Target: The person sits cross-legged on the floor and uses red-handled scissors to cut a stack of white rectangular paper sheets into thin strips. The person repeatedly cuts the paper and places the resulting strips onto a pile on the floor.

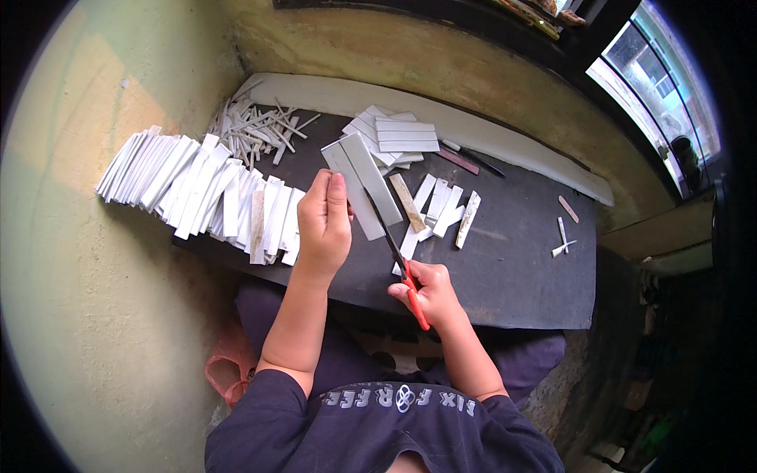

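My left hand (326,217) pinches the left edge of a white sheet (359,177) marked with dark lines, holding it tilted above the dark table. In my right hand (434,293) is a pair of scissors (412,298) with red handles. Their dark blades reach up into the sheet from its lower end, along a line. Just right of the sheet lie several cut white strips (441,206), loosely crossed, and one with a brownish face (407,202). Behind it rests a stack of lined white sheets (406,134).
A long row of white strips (185,181) leans along the table's left side. Thin offcuts (256,126) are heaped at the back left. A dark pen (482,162) and a brownish-red bar (457,162) lie behind the strips. Small pieces (563,236) sit at the right of the black tabletop (528,268).
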